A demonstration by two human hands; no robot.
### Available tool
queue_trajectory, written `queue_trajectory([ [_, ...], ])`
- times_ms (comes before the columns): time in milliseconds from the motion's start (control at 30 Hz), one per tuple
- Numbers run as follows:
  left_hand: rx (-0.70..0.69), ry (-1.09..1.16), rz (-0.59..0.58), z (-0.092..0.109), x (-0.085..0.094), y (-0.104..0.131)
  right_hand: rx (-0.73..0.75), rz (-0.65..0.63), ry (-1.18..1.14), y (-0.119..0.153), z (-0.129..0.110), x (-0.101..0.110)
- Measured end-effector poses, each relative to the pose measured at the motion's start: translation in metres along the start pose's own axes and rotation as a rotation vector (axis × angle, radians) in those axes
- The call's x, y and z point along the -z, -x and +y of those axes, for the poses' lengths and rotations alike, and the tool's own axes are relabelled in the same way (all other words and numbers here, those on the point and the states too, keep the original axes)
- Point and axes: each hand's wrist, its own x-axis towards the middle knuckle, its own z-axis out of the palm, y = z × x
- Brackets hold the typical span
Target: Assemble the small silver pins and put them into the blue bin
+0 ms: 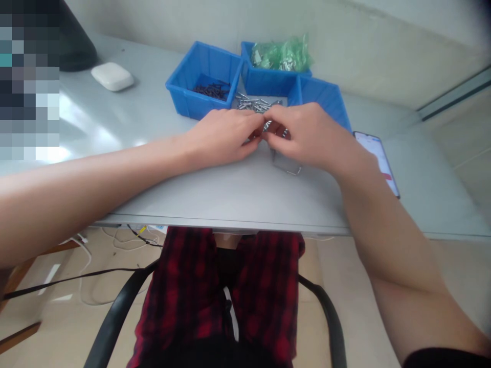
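Note:
My left hand point(230, 134) and my right hand point(303, 130) meet at the fingertips over the grey table point(215, 197). Both are closed in a pinch, and whatever lies between the fingertips is too small to make out. Silvery metal pins or screws point(255, 104) are heaped just behind the fingers. Under my right hand a small clear object with a bent metal wire point(292, 171) shows in part. To the left, a blue bin point(182, 102) holds dark screws point(213, 91).
Behind stands a blue bin point(268, 82) with green plastic bags point(284, 53). Another blue bin point(326, 99) is partly behind my right hand. A phone point(378, 153) lies by my right forearm. A white case point(112, 76) rests at the back left, near a dark object point(76, 46).

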Motion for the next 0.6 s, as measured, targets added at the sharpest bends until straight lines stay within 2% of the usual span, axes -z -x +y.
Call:
queue_trajectory([
  [267, 0.104, 0.031, 0.062, 0.006, 0.007, -0.001, 0.018, 0.036, 0.022, -0.001, 0.004, 0.001],
  [600, 0.111, 0.135, 0.147, 0.011, 0.010, -0.001, 0.010, 0.023, 0.062, -0.001, 0.001, -0.001],
])
